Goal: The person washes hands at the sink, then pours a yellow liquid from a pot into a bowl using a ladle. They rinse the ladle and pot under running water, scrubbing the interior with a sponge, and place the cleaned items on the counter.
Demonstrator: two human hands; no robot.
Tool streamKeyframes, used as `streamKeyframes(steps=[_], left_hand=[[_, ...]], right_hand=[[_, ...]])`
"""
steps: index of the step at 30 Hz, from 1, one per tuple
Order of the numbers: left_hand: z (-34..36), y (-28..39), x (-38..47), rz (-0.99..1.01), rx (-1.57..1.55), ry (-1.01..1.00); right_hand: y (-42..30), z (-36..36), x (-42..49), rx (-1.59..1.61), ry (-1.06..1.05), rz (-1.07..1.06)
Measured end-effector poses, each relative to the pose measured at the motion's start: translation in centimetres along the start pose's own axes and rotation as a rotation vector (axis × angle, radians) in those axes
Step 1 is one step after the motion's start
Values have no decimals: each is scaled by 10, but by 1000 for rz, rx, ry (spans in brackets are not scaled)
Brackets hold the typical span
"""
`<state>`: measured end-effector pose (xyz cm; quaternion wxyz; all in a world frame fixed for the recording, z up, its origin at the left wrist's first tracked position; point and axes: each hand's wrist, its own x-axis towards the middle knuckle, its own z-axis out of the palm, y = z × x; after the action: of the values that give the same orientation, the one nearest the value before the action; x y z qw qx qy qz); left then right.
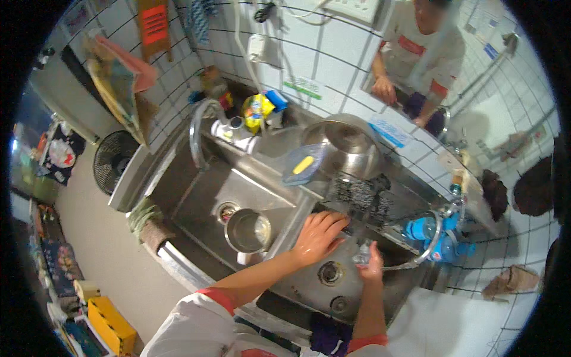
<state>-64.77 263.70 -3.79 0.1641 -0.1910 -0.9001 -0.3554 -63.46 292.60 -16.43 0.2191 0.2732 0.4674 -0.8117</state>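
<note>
Over the divider of the stainless steel double sink (pixel 292 223), my left hand (pixel 319 236) is wet, palm down, with fingers extended and thumb apart. No held thing shows, though its palm is hidden. My right hand (pixel 372 265), above the right basin, grips a small clear or silvery piece (pixel 362 253), too blurred to name exactly. A flexible hose (pixel 406 267) curves from the tap side to this hand. Below lies a round drain (pixel 331 273). A metal pot (pixel 247 231) with a light handle sits in the left basin, beside its drain strainer (pixel 227 212).
Behind the basins are a large metal bowl (pixel 343 143), a blue mesh piece (pixel 303 165) and a dark mesh (pixel 361 194). Blue-labelled bottles (pixel 441 245) lie right. A curved tap (pixel 196 129) rises left. Cloths (pixel 149 223) drape the front rim. A mirror (pixel 482 102) hangs on the tiles.
</note>
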Motion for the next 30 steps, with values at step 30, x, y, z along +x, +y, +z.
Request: streamKeyframes(steps=[30], left_hand=[[-206,-104,-219,-936,-205,48]], right_hand=[[41,-38,-80,-882,471,-351]])
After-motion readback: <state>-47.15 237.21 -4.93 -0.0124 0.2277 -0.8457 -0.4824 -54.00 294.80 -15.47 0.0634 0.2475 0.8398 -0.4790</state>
